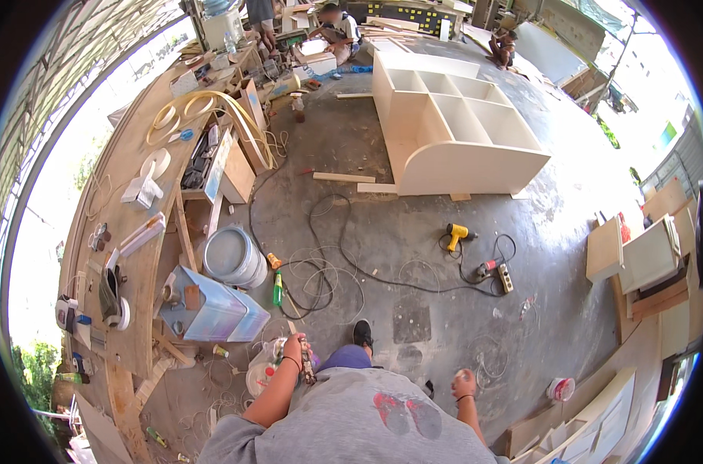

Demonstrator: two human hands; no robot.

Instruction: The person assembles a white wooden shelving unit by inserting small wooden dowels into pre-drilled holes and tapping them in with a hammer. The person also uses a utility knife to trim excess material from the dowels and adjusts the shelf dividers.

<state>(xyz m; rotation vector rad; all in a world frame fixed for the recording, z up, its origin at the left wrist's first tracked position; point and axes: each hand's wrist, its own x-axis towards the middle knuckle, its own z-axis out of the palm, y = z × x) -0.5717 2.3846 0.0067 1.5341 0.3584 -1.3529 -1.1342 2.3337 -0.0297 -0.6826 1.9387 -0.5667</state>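
My left hand is closed on a narrow, stained tool, whose exact kind I cannot make out. A clear plastic container with coloured items stands on the floor just left of that hand. Down at my right side, my right hand has its fingers curled. A small pale patch shows at its fingertips, too small to name. My black shoe is on the grey floor ahead of my body.
A white shelving unit stands ahead. A yellow heat gun, a red-and-grey power tool and a power strip lie on the floor with looping cables. Left are a bucket and long workbench. Other people work far off.
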